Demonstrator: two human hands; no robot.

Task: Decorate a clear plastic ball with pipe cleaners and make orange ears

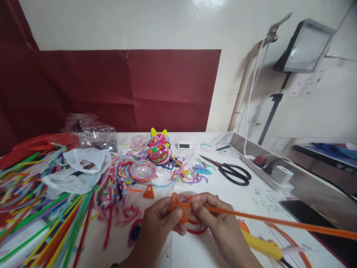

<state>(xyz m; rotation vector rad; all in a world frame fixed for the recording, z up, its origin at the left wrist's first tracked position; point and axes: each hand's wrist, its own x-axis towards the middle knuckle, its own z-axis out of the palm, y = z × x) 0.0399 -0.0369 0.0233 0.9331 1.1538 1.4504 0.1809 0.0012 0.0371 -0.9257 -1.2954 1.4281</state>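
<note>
An orange pipe cleaner [267, 218] runs from between my hands out past the right edge of the view. Its bent, looped end is pinched by my left hand [161, 219], with the thumb on top. My right hand [214, 214] grips the same pipe cleaner just beside the loop, fingers closed. Under both hands lies a round clear piece with a red rim [198, 230], partly covered by them. Just beyond my left hand sits a small folded orange pipe cleaner triangle [148, 192].
Loose colourful pipe cleaners [36, 208] and a white plastic bag [80, 171] spread over the left. Black scissors [231, 171] lie at the back right. A yellow-handled tool [262, 243], a dark phone [315, 227] and a power strip [276, 178] are on the right. A colourful decorated figure [158, 149] stands behind.
</note>
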